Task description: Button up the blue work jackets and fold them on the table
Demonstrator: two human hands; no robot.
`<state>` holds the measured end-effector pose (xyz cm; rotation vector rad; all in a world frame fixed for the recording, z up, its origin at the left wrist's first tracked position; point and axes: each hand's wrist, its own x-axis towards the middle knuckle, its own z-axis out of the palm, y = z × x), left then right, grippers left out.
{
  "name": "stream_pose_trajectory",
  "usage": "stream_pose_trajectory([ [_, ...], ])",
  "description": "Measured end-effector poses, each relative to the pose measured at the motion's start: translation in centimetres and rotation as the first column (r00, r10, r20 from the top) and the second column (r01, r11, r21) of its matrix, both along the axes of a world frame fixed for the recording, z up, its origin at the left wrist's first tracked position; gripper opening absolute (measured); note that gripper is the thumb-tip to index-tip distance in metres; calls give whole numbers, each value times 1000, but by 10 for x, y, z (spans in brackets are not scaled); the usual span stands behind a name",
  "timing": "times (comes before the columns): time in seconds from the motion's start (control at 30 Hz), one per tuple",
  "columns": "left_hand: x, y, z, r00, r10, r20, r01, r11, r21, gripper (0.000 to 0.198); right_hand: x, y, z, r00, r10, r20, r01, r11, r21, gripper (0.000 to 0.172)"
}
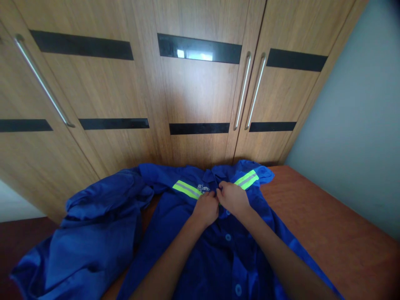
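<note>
A blue work jacket (187,258) with yellow-green reflective stripes (186,189) lies spread front-up on a reddish-brown surface (328,225). My left hand (206,207) and my right hand (233,198) meet at the jacket's front opening near the collar, fingers pinched on the fabric at the chest. Blue buttons (228,237) run down the front below my hands. One sleeve (93,233) is bunched in a heap to the left.
Wooden wardrobe doors (193,96) with black bands and long metal handles (242,91) stand right behind the surface. A pale grey wall (359,125) rises on the right. The surface's right part lies beside the jacket.
</note>
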<state>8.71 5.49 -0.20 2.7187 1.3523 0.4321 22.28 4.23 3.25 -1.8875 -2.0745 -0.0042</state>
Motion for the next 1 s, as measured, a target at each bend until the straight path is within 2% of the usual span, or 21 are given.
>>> stream_pose_trajectory([
  [0.07, 0, 0, 1, 1000, 5, -24, -5, 1000, -4, 30, -11, 18, -1, 997, -47, -55, 45, 998, -33, 24],
  [0.17, -2, 0, 3, 998, 21, -51, -22, 1000, -18, 27, -13, 40, -15, 982, -142, -125, 131, 987, -91, 23],
  [0.27, -4, 1, 4, 996, 58, -60, -60, 998, -33, 26, 2, 50, -33, 957, -193, -216, 178, 980, -87, 16],
  [0.37, -6, 5, 6, 992, 108, -59, -110, 993, -43, 27, 20, 50, -50, 905, -214, -367, 205, 977, -66, 16],
  [0.47, -4, 15, 10, 988, 145, -55, -149, 987, -60, 27, 32, 50, -64, 813, -185, -552, 204, 979, -27, 17],
  [0.57, 2, 32, 12, 982, 184, -37, -186, 980, -70, 25, 36, 54, -73, 678, -120, -725, 195, 981, 20, 22],
  [0.77, 30, 60, 9, 976, 210, 51, -207, 976, -69, 18, 38, 60, -75, 396, -15, -918, 205, 976, 72, 32],
  [0.87, 41, 66, 2, 970, 226, 93, -217, 971, -103, 12, 39, 59, -72, 319, 32, -947, 210, 972, 104, 33],
  [1.0, 43, 70, -7, 945, 264, 195, -236, 959, -156, 7, 38, 58, -70, 294, 85, -952, 223, 962, 155, 35],
])
